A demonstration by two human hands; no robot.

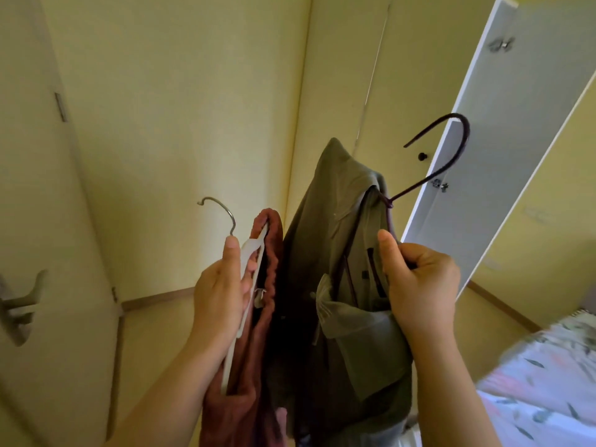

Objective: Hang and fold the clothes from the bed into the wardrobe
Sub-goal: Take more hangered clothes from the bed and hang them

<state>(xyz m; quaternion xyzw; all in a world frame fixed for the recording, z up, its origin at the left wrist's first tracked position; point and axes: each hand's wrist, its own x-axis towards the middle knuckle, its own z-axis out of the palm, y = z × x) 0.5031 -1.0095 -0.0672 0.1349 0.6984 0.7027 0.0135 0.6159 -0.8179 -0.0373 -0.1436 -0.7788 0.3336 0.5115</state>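
Note:
My left hand [222,295] grips a white hanger [250,250] with a metal hook, and a rust-red garment [258,359] hangs from it. My right hand [419,285] grips a dark maroon hanger [448,156] that carries an olive-green shirt [329,221]. Both garments hang side by side in front of me, raised at chest height. The wardrobe's open white door [503,124] stands at the upper right, just behind the maroon hook. The wardrobe's inside is out of view.
A cream room door [38,221] with a lever handle [22,304] is at the left. Yellow walls meet in a corner behind the clothes. The bed with a floral sheet [545,382] lies at the lower right. A small dark knob [421,156] sits on the panel behind the shirt.

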